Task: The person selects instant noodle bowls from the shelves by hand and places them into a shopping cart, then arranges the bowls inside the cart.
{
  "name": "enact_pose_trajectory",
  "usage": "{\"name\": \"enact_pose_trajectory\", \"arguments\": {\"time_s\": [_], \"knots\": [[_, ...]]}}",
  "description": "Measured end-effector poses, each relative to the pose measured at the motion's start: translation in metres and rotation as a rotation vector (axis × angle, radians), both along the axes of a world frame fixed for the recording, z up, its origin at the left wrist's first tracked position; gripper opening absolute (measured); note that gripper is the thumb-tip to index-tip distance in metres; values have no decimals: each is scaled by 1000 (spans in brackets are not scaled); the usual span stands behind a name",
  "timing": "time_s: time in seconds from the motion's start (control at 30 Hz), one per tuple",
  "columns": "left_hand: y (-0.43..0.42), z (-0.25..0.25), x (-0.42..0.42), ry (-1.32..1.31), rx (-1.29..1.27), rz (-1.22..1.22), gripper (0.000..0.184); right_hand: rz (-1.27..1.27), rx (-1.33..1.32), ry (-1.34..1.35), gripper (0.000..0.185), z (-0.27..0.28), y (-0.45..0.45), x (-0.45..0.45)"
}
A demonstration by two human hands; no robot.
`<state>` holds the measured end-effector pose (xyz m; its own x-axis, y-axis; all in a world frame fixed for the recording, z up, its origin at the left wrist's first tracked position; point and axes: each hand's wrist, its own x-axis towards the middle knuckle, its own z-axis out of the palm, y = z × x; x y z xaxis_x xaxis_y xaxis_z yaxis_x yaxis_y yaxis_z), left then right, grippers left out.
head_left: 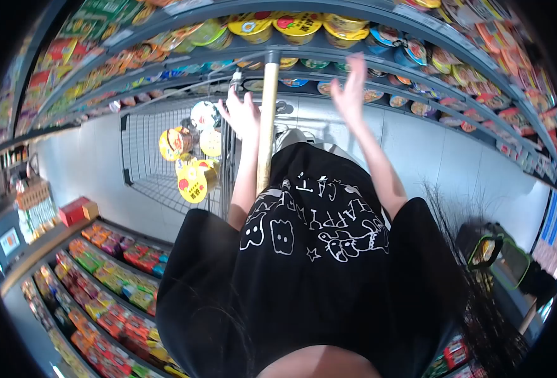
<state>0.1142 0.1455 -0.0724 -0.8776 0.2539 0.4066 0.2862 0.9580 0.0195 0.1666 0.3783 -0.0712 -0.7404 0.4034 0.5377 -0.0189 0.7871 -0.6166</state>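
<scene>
My left hand [243, 116] is beside the pale handle bar [269, 120] of a wire shopping cart [149, 123], over the cart's near edge. Its fingers are spread and nothing shows in them. Raised toward the shelves, my right hand [350, 94] has its thumb apart from its stretched fingers and appears to hold nothing. Inside the cart sit several instant noodle tubs: a yellow-lidded tub [193, 183], an orange and yellow tub [174, 144] and a white-lidded tub [204, 116]. Nearest above my right hand are yellow-lidded tubs [344, 28] on a shelf.
Grey shelving [379, 63] packed with noodle tubs curves across the front. Behind on the left stands a tiered rack of colourful packets [111, 277]. A red box [73, 211] rests past its end. A black and green bag [505, 252] is at the right.
</scene>
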Motion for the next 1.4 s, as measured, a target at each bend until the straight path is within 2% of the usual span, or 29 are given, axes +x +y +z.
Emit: {"name": "enact_pose_trajectory", "arguments": {"time_s": [0.1, 0.17, 0.2, 0.23, 0.3, 0.33, 0.37, 0.43, 0.57, 0.67, 0.77, 0.9, 0.97, 1.03, 1.13, 1.17, 1.23, 1.27, 1.3, 1.33, 1.37, 1.4], "knots": [[9, 11, 2, -64, 124, 35, 24, -122, -21, -10, 71, 21, 53, -27], [5, 5, 0, -69, 52, 19, 25, -183, 3, -55, 79, 26, 77, -52], [6, 7, 1, -76, 66, 14, 24, -180, -112, -118, 78, 37, 80, -61], [7, 8, 1, -76, 70, 25, 24, -169, -107, -120, 78, 28, 88, -73], [8, 9, 1, -72, 127, -8, 24, -117, 28, -340, 76, 5, 110, -104], [8, 10, 3, -75, 108, -22, 23, -54, 14, -476, 73, 2, 113, -112], [7, 10, 2, -43, 73, -36, 23, -45, 14, -478, 73, -5, 109, -117], [7, 8, 1, -42, 85, -25, 22, -180, 65, -82, 72, -17, 99, -122], [7, 6, -1, -31, 102, -34, 23, -223, -21, -41, 70, -6, 99, -128], [7, 5, -2, -25, 97, -46, 22, -122, 77, 11, 71, 4, 98, -116], [8, 9, -1, -32, 165, -66, 19, -188, -82, -28, 69, 17, 76, -84], [13, 34, 1, -167, 477, -36, 23, -79, -164, 145, 63, 14, 49, -18], [10, 49, -3, -119, 848, -136, 22, -50, -342, 13, 62, 3, 40, 15], [18, 73, -1, -60, 944, -180, 24, 130, -939, 58, 58, 1, 27, 42], [40, 89, -1, -368, 1187, -329, 28, 234, -1169, -29, 56, 16, 27, 69], [52, 100, 9, -654, 1386, -346, 30, 305, -1306, -11, 56, 19, 28, 77], [65, 98, 13, -516, 1048, -528, 39, 383, -1461, -63, 57, 34, 26, 88], [65, 93, 12, -462, 792, -558, 49, 365, -1462, -46, 57, 38, 25, 89], [66, 104, 16, -496, 718, -622, 56, 490, -1578, -50, 57, 41, 23, 90], [66, 102, 16, -555, 768, -698, 56, 622, -1689, -54, 59, 42, 22, 90], [66, 100, 16, -615, 818, -772, 57, 611, -1689, -35, 59, 38, 21, 91], [71, 106, 22, -898, 1011, -836, 61, 561, -1816, -88, 60, 35, 16, 92]]}}
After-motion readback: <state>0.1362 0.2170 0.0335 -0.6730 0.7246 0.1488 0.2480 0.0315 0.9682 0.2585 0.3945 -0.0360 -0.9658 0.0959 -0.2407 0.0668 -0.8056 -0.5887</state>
